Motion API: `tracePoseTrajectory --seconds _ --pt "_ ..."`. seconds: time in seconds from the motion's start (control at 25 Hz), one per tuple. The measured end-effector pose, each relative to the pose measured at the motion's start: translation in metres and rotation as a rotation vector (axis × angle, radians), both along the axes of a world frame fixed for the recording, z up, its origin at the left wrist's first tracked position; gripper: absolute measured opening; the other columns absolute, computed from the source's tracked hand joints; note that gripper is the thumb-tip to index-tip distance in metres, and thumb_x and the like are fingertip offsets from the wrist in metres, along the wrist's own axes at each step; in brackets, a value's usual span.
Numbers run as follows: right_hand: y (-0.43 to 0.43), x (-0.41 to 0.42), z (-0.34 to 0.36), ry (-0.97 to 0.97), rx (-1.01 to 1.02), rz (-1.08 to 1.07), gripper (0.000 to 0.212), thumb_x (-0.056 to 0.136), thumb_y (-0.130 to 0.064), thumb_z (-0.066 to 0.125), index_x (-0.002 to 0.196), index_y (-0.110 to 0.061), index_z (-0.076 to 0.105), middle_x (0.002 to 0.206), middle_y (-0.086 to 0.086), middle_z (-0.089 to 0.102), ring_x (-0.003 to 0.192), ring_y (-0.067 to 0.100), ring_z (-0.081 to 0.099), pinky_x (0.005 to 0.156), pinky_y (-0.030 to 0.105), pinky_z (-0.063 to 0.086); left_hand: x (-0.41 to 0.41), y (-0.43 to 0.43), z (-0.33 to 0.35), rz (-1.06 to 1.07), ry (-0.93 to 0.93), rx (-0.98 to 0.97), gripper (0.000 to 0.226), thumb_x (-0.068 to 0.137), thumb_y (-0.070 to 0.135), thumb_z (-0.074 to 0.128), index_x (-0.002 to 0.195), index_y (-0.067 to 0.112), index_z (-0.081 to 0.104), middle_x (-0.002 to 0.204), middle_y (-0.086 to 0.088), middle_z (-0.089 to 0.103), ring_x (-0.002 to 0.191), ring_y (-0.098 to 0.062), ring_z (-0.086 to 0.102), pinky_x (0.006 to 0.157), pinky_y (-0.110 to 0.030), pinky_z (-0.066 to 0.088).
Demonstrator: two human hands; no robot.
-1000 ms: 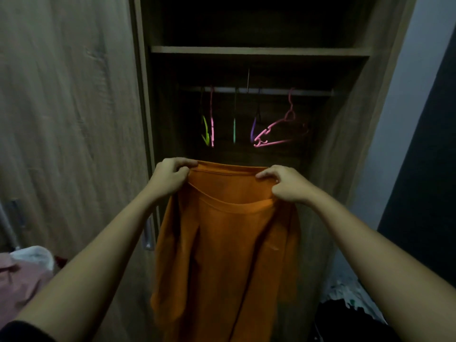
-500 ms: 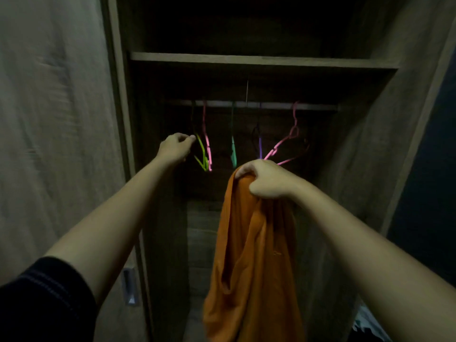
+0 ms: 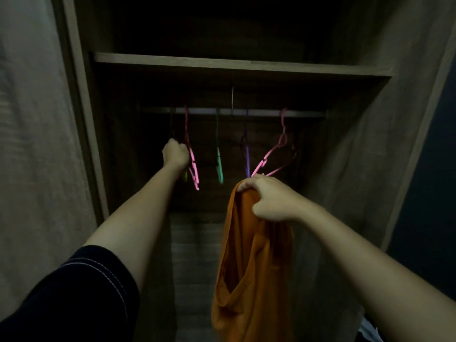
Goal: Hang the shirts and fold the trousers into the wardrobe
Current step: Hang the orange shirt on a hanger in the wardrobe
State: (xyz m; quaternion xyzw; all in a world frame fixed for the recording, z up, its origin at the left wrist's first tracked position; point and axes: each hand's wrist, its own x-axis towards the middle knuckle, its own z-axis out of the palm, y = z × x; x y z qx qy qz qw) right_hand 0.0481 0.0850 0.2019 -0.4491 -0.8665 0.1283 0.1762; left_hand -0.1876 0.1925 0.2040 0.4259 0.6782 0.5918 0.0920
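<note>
Reaching deeper now, the left hand [image 3: 175, 154] has curled shut around a hanger at the rail's [image 3: 261, 112] left end, beside the pink hanger [image 3: 192, 156]. Her right hand [image 3: 267, 198] grips the bunched orange shirt [image 3: 249, 272], which hangs straight down inside the open wardrobe [image 3: 237, 64].

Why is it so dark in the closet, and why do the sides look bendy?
Head view: little light reaches inside the wardrobe, so only the coloured hangers and orange shirt stand out; the wide-angle lens bends the wardrobe's side panels; the door on the left looks smeared by motion blur.
</note>
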Motion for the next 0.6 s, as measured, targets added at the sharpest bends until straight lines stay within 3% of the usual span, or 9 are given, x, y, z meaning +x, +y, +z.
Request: tracePoseTrajectory --seconds 0.2,0.32,0.48,0.6 --pt "0.001 0.006 -0.019 0.059 -0.016 -0.031 0.062 0.072 -0.004 0.054 0.13 -0.027 0.049 0.138 -0.002 0.041 0.132 0.019 0.036 0.102 0.03 0.036 0.006 -0.036 -0.004 0.02 0.078 0.116 0.033 0.097 0.016 0.041 0.129 0.008 0.046 0.106 -0.011 0.058 0.088 -0.022 0.061 0.071 -0.032 0.05" --pt "-0.003 0.001 -0.039 0.086 -0.066 -0.044 0.062 0.076 -0.002 0.052 0.132 -0.028 0.047 0.135 -0.002 0.04 0.127 0.019 0.039 0.095 0.028 0.039 0.019 -0.091 -0.066 0.09 0.198 0.153 0.038 0.098 0.025 0.044 0.132 0.008 0.047 0.105 -0.011 0.064 0.094 -0.024 0.064 0.077 -0.033 0.051" --pt "-0.011 -0.015 -0.076 0.023 -0.071 -0.062 0.063 0.077 -0.004 0.05 0.136 -0.026 0.044 0.135 0.001 0.041 0.126 0.022 0.043 0.1 0.033 0.041 0.024 -0.179 -0.168 0.174 0.385 0.037 0.039 0.098 0.025 0.045 0.132 0.008 0.048 0.106 -0.01 0.068 0.091 -0.023 0.066 0.076 -0.03 0.049" --pt "-0.014 -0.024 -0.103 -0.033 -0.085 -0.066 0.062 0.077 -0.009 0.051 0.137 -0.024 0.042 0.137 0.002 0.04 0.128 0.024 0.043 0.101 0.036 0.042 0.014 -0.228 -0.202 0.146 0.524 -0.064 0.036 0.097 0.022 0.046 0.13 0.007 0.052 0.109 -0.015 0.068 0.095 -0.029 0.067 0.081 -0.039 0.053"
